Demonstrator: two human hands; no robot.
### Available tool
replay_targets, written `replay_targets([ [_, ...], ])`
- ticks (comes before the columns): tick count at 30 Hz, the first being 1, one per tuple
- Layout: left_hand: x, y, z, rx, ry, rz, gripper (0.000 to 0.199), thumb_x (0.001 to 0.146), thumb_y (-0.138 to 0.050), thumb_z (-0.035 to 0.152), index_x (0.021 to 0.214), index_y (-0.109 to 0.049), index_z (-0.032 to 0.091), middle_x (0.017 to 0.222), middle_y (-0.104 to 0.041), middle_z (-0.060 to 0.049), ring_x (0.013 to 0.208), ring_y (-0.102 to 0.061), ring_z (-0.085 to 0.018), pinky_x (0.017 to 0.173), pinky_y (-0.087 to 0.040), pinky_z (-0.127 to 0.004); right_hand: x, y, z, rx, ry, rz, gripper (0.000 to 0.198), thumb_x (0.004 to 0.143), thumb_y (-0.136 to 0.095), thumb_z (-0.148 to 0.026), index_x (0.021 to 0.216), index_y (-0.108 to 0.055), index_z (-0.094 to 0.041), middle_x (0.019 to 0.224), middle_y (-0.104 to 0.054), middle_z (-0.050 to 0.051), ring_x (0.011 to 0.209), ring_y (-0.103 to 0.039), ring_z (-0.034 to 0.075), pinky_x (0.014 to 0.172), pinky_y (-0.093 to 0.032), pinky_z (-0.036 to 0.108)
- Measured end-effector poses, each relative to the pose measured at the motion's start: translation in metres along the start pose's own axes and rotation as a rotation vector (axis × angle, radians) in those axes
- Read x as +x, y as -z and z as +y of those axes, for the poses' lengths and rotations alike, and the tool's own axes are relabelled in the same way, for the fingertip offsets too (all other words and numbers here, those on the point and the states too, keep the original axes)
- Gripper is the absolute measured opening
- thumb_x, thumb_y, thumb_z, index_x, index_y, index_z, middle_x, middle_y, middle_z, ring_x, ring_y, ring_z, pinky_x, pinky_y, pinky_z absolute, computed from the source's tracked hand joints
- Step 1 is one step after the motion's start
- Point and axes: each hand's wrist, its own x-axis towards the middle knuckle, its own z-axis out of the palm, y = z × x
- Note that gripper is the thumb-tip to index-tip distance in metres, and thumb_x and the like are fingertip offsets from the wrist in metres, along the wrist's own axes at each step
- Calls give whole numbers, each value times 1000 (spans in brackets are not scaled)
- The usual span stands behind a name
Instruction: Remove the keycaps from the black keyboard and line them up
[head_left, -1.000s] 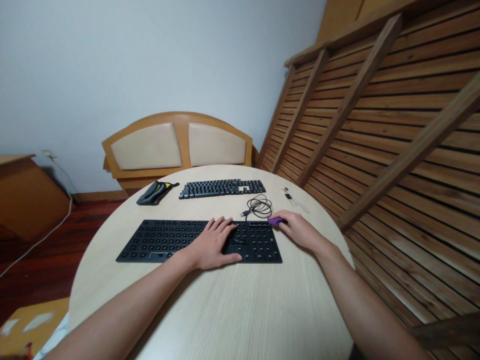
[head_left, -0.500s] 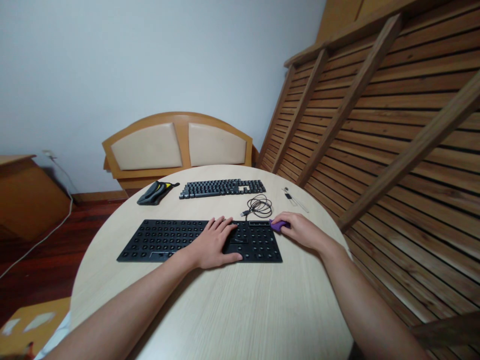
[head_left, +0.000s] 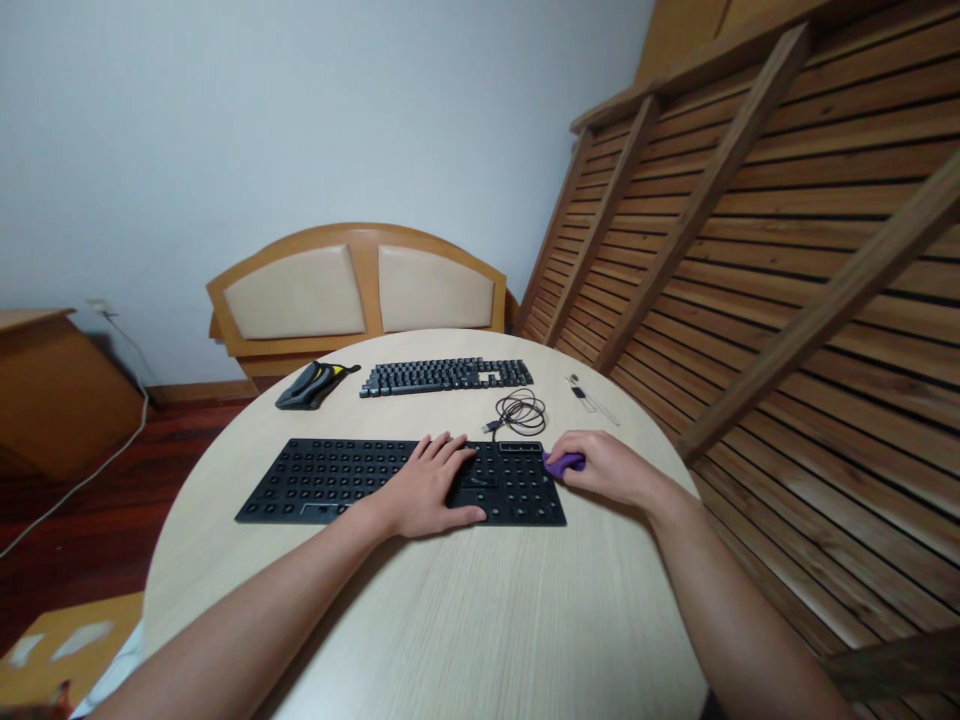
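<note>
A black keyboard base point(head_left: 330, 470), its keycaps off and its switches showing, lies across the table in front of me. My left hand point(head_left: 429, 488) rests on it with fingers spread, right of its middle. At the base's right edge, my right hand point(head_left: 604, 465) pinches a purple cloth point(head_left: 564, 464) that touches the edge near the upper right corner. Part of the cloth is hidden under the fingers. Behind the base lies a coiled black USB cable point(head_left: 523, 412).
Farther back, keycaps point(head_left: 435, 374) sit laid out in keyboard order. A black and yellow folded item point(head_left: 315, 384) lies at the left, and a small wire tool point(head_left: 589, 398) at the right. The round table point(head_left: 480, 620) stands beside a slatted wooden panel point(head_left: 750, 280).
My right hand has shifted slightly down along the keyboard base's right edge with the purple cloth. My left hand stays in place on the base.
</note>
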Motion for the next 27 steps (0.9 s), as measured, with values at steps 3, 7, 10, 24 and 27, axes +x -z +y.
replay_targets([
  [3, 0, 0, 0, 2, -2, -3, 87, 82, -41, 80, 144, -37, 20, 157, -31, -15, 145, -24, -38, 118, -16, -56, -1, 0, -1, 10, -18, -15, 23, 71, -60, -13, 85, -75, -24, 89, -73, 2, 80, -66, 19, 75, -49, 30],
  [7, 0, -1, -1, -9, -1, 7, 87, 81, -42, 80, 144, -36, 20, 157, -31, -15, 145, -23, -37, 118, -15, -55, -2, -1, -3, 23, -33, -17, 24, 68, -61, -12, 84, -73, -23, 89, -72, 2, 80, -65, 19, 74, -49, 29],
  [10, 0, -3, -2, -15, -6, 14, 86, 81, -42, 80, 145, -35, 22, 157, -31, -14, 146, -23, -38, 118, -15, -56, -2, -1, -5, 35, -38, -15, 17, 69, -66, -17, 84, -72, -22, 89, -71, 3, 80, -65, 20, 74, -49, 30],
  [24, -1, -1, 0, -15, 0, 18, 86, 81, -43, 80, 144, -37, 21, 157, -31, -15, 145, -23, -38, 117, -16, -56, 2, -3, -5, 11, -1, 39, 21, 79, -57, -15, 91, -73, -21, 93, -72, 5, 83, -65, 20, 78, -49, 32],
  [27, -1, -2, 0, -15, 2, 17, 86, 81, -43, 80, 144, -38, 21, 157, -31, -14, 145, -23, -38, 118, -16, -56, 1, -3, -4, 39, -28, 13, 22, 77, -58, -15, 90, -74, -21, 92, -72, 5, 82, -65, 20, 77, -50, 32],
])
